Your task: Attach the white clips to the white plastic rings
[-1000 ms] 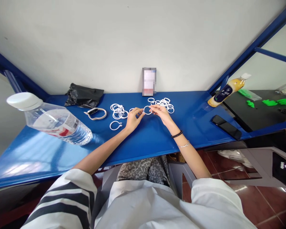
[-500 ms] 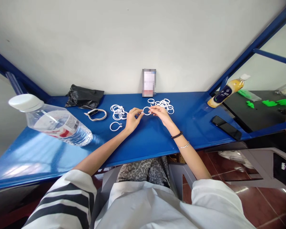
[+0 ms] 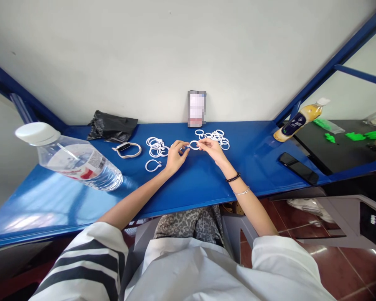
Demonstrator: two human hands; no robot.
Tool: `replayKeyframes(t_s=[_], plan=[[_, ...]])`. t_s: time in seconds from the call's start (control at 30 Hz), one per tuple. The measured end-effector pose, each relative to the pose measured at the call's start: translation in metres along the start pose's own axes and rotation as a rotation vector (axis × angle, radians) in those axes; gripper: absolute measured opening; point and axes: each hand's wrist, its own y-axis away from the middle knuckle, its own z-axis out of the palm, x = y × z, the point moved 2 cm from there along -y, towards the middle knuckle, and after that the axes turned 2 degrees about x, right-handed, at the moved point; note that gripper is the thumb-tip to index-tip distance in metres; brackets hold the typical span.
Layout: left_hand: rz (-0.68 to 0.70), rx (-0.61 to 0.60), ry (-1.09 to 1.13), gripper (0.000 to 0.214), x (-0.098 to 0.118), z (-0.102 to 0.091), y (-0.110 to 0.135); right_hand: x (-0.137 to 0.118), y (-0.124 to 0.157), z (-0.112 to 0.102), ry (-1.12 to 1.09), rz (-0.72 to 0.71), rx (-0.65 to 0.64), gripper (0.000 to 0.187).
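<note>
Both hands pinch one white plastic ring [image 3: 194, 145] over the blue table [image 3: 207, 179]. My left hand [image 3: 175, 156] grips its left side and my right hand [image 3: 211, 149] grips its right side. A pile of white rings [image 3: 156, 147] lies just left of my left hand, with a single ring [image 3: 152, 165] nearer me. Another heap of rings [image 3: 218, 137] lies behind my right hand.
A water bottle [image 3: 72, 159] stands at the left. A black bag [image 3: 113, 126] and a white wristband [image 3: 127, 149] lie at the back left. A blurred card [image 3: 196, 108] leans on the wall. A juice bottle [image 3: 297, 120] and a dark phone [image 3: 297, 168] sit at the right.
Both hands stay on the ring and have barely shifted. The view has moved slightly.
</note>
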Motion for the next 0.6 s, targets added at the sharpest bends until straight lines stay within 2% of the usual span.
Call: replayKeyframes(t_s=[0.13,0.27,0.33,0.47,0.6], plan=[[0.039,-0.041,-0.281,0.024,0.003,-0.001,0.001,-0.006,0.001,-0.010,0.301,-0.142,0.211,0.013],[-0.025,-0.124,-0.542,0.028,0.003,-0.002,0.001,-0.014,0.006,-0.020,0.772,-0.138,0.374,0.009],[-0.065,-0.170,-0.601,0.030,0.003,-0.002,0.001,-0.016,0.007,-0.021,0.904,-0.125,0.394,0.009],[-0.091,-0.216,-0.594,0.035,0.001,-0.002,0.001,-0.015,0.007,-0.019,0.918,-0.155,0.368,0.012],[0.011,-0.224,-0.420,0.030,0.001,0.000,0.000,-0.012,0.005,-0.012,0.714,-0.232,0.247,0.013]])
